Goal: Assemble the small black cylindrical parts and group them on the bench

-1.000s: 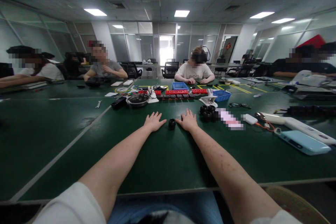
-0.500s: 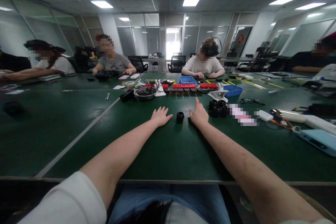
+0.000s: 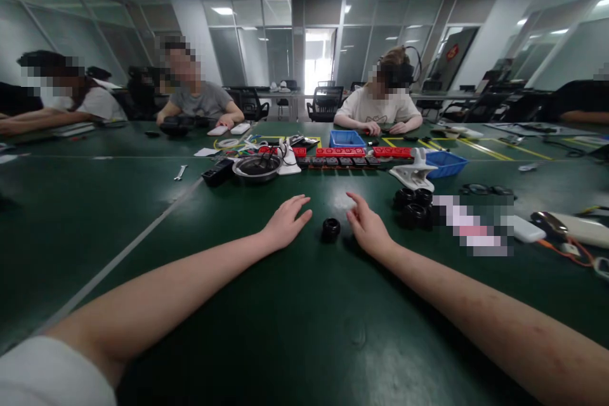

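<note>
On the green table (image 3: 266, 330) a small black ring-shaped part (image 3: 330, 229) sits between my two hands, touched by neither. To its left is my left hand (image 3: 288, 222), fingers stretched forward and thumb apart, holding nothing. On the other side my right hand (image 3: 368, 225) is open and empty, its index finger pointing ahead and its thumb toward the ring. Several similar black rings (image 3: 415, 206) stand grouped just right of my right hand. What these rings belong to, I cannot tell.
Ahead lie red power strips (image 3: 340, 152), a metal bowl (image 3: 257, 168) with black cables, a white clamp (image 3: 413, 172) and blue trays (image 3: 446, 165). A wrench (image 3: 181, 172) lies left. Glasses (image 3: 488, 190) and a white device (image 3: 526, 228) are right. Co-workers sit across the table.
My view has tilted down and come closer to the table. Both hands have turned from lying palm-down to more edge-on, facing the black ring, which stays between them.
</note>
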The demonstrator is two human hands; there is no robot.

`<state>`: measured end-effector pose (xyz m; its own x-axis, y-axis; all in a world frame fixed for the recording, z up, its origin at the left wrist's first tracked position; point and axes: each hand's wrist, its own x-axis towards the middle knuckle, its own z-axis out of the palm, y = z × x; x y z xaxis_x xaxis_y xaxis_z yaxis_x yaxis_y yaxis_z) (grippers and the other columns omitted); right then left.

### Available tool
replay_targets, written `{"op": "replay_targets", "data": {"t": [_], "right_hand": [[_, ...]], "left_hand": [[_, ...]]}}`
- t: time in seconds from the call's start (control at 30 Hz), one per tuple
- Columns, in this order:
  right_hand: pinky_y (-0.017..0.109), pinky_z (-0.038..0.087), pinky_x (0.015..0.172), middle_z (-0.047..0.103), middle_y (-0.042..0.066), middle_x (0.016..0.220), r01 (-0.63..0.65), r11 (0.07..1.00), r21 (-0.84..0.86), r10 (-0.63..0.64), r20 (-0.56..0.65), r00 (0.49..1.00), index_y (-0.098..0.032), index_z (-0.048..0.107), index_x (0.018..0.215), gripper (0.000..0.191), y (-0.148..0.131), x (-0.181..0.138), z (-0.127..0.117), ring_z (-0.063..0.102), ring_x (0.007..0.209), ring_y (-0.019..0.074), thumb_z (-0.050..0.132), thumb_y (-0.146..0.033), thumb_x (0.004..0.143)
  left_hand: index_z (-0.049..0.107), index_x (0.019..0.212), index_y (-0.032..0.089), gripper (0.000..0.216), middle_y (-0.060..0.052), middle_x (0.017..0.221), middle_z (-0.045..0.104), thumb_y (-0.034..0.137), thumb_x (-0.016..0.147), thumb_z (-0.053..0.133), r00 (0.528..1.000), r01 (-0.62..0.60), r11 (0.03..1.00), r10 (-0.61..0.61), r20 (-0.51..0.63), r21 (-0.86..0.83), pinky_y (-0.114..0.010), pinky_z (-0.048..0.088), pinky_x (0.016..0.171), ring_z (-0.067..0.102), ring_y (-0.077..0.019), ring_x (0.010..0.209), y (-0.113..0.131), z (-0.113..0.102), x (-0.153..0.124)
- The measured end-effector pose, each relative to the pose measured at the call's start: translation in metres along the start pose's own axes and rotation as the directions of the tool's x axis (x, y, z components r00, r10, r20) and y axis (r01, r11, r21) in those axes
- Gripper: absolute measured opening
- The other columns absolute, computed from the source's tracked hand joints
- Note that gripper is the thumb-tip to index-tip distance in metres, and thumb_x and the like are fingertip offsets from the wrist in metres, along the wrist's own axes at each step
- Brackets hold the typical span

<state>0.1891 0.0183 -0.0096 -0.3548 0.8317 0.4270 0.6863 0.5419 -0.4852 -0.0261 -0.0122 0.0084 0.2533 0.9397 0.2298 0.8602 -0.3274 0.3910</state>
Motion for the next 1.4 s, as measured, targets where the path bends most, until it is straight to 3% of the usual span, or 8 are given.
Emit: {"op": "replay_targets", "data": {"t": [0.13, 0.27, 0.43, 0.57, 0.73, 1.03, 1.17, 1.4], "right_hand": [[0.029, 0.043, 0.062, 0.049, 0.004, 0.088, 0.049, 0.948, 0.314, -0.063, 0.035, 0.997, -0.016, 0.028, 0.125, 0.056, 0.006, 0.005, 0.0, 0.047, 0.066, 0.0145, 0.044, -0.018, 0.072], [0.029, 0.043, 0.064, 0.048, 0.004, 0.093, -0.027, 0.887, 0.461, -0.087, 0.225, 0.97, -0.018, 0.031, 0.122, 0.061, 0.008, 0.009, -0.008, 0.047, 0.07, 0.0145, 0.044, -0.012, 0.063], [0.036, 0.038, 0.085, 0.049, 0.006, 0.107, -0.057, 0.888, 0.457, -0.171, 0.442, 0.88, -0.019, 0.032, 0.126, 0.065, 0.002, 0.015, -0.022, 0.047, 0.096, 0.0199, 0.054, -0.014, 0.065], [0.036, 0.036, 0.086, 0.052, 0.006, 0.103, 0.033, 0.934, 0.357, -0.238, 0.55, 0.801, -0.018, 0.052, 0.11, 0.047, -0.004, 0.023, -0.029, 0.045, 0.097, 0.0213, 0.066, -0.024, 0.065], [0.028, 0.038, 0.075, 0.055, 0.003, 0.089, 0.108, 0.953, 0.281, -0.25, 0.541, 0.803, -0.017, 0.059, 0.089, 0.029, -0.006, 0.026, -0.027, 0.048, 0.085, 0.0171, 0.07, -0.028, 0.064], [0.031, 0.034, 0.065, 0.053, 0.002, 0.075, 0.063, 0.977, -0.205, 0.01, 0.336, 0.942, -0.016, 0.051, 0.072, 0.031, -0.026, 0.004, -0.003, 0.045, 0.072, 0.0184, 0.066, -0.041, 0.06], [0.032, 0.035, 0.072, 0.052, 0.004, 0.089, 0.119, 0.992, -0.039, -0.098, 0.345, 0.934, -0.017, 0.052, 0.091, 0.04, -0.028, 0.004, -0.008, 0.045, 0.082, 0.0196, 0.066, -0.04, 0.062], [0.028, 0.037, 0.074, 0.054, 0.002, 0.086, 0.161, 0.942, 0.295, -0.299, 0.518, 0.802, -0.017, 0.057, 0.093, 0.03, -0.01, 0.02, -0.022, 0.047, 0.081, 0.0166, 0.066, -0.032, 0.068]], "left_hand": [[0.033, 0.127, 0.018, 0.049, -0.009, 0.122, 0.044, 0.045, 0.087, 0.033, 0.993, -0.118, 0.974, 0.114, -0.029, -0.194, -0.029, 0.045, 0.079, 0.05, -0.0191, 0.099, 0.01, -0.005, 0.007], [0.032, 0.129, 0.023, 0.055, -0.009, 0.12, 0.042, 0.047, 0.081, 0.045, 0.98, -0.188, 0.905, 0.197, -0.015, -0.381, -0.035, 0.043, 0.081, 0.046, -0.0236, 0.102, 0.013, 0.003, 0.013], [0.04, 0.123, 0.025, 0.059, -0.008, 0.116, 0.046, 0.045, 0.072, 0.06, 0.96, -0.239, 0.888, 0.276, 0.039, -0.393, -0.04, 0.035, 0.091, 0.04, -0.0255, 0.108, 0.011, 0.005, 0.013], [0.047, 0.116, 0.027, 0.046, -0.004, 0.107, 0.053, 0.031, 0.073, 0.063, 0.945, -0.25, 0.878, 0.313, 0.094, -0.409, -0.036, 0.039, 0.086, 0.046, -0.0213, 0.099, 0.015, -0.001, 0.014], [0.055, 0.102, 0.024, 0.033, -0.002, 0.097, 0.056, 0.02, 0.071, 0.064, 0.96, -0.171, 0.872, 0.252, 0.121, -0.46, -0.032, 0.04, 0.082, 0.05, -0.0188, 0.092, 0.023, -0.001, 0.015], [0.057, 0.08, 0.017, 0.022, -0.001, 0.079, 0.053, 0.023, 0.062, 0.068, 0.991, 0.113, 0.933, -0.081, 0.108, -0.341, -0.029, 0.039, 0.064, 0.049, -0.0185, 0.073, 0.038, 0.007, 0.009], [0.056, 0.084, 0.018, 0.025, -0.001, 0.081, 0.054, 0.02, 0.063, 0.068, 0.993, 0.077, 0.92, -0.035, 0.116, -0.384, -0.028, 0.039, 0.064, 0.049, -0.0182, 0.075, 0.038, 0.006, 0.009], [0.057, 0.094, 0.022, 0.033, 0.0, 0.086, 0.055, 0.023, 0.064, 0.07, 0.986, -0.044, 0.89, 0.111, 0.122, -0.453, -0.028, 0.039, 0.069, 0.05, -0.0181, 0.081, 0.029, 0.006, 0.009]]}}
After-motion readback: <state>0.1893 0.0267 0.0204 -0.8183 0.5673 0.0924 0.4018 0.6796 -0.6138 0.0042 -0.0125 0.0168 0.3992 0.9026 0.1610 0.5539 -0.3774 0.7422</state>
